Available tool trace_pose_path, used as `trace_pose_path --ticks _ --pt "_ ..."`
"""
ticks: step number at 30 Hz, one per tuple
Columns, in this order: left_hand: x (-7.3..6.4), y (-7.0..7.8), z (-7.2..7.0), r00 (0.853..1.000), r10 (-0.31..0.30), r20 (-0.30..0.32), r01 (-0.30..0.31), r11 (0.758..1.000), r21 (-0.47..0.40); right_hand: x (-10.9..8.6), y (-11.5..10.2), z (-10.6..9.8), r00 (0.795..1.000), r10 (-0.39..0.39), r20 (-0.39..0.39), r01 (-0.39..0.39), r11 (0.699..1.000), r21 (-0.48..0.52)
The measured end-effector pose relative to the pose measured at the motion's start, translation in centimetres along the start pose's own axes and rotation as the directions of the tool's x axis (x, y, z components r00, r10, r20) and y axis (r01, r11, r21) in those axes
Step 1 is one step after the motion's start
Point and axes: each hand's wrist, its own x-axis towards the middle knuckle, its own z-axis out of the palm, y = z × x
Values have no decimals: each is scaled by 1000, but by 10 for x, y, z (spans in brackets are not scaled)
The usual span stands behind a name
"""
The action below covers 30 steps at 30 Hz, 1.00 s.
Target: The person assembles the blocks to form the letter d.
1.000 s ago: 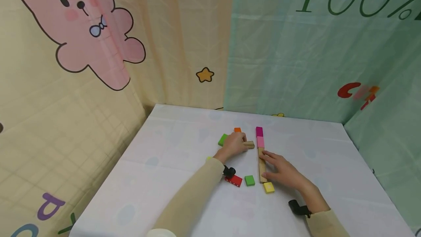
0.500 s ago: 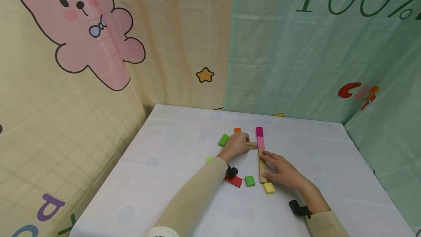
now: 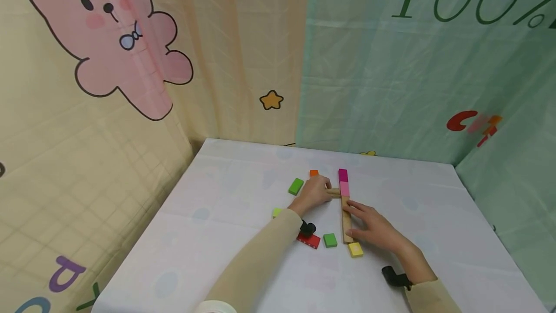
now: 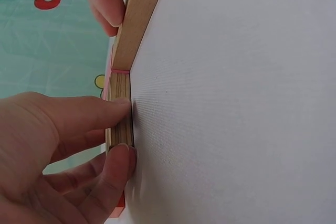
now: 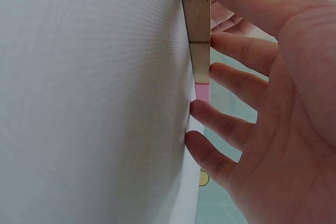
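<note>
My left hand point(image 3: 314, 192) pinches a short piece of striped wooden block point(image 4: 121, 121) lying crosswise on the white table; its right end meets the row near the pink block point(image 3: 344, 189). The row runs away from me: a yellow block point(image 3: 355, 249) at the near end, plain wooden blocks point(image 3: 346, 221), the pink block, then a magenta block point(image 3: 343, 175). Along the right side of the wooden blocks rests my right hand point(image 3: 373, 225), thumb and fingertips touching them, fingers fairly straight in the right wrist view. The left hand partly hides the crosswise wood.
Loose on the white table point(image 3: 195, 255) lie a green block point(image 3: 330, 240), a dotted red domino point(image 3: 309, 241), a lime block point(image 3: 276, 212), another green block point(image 3: 296, 186) and an orange block point(image 3: 313, 173) beyond the left hand. Printed curtains point(image 3: 243, 52) stand behind.
My left hand has slid the crosswise wood a little to the right, closing the gap to the row. The right hand has stayed in place.
</note>
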Motion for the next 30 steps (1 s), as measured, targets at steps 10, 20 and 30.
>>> trace_pose_path --ticks 10,20,30 --pt "1 0 3 1000 10 -7 -10 1000 4 -1 2 1 1000 -2 -5 2 1000 -7" --pt "-1 3 4 1000 15 -15 -15 1000 19 -1 2 0 1000 -2 -5 2 1000 -2" --pt "-3 5 3 1000 -12 -15 12 1000 -1 -1 1 1 1000 -18 -12 18 1000 0"
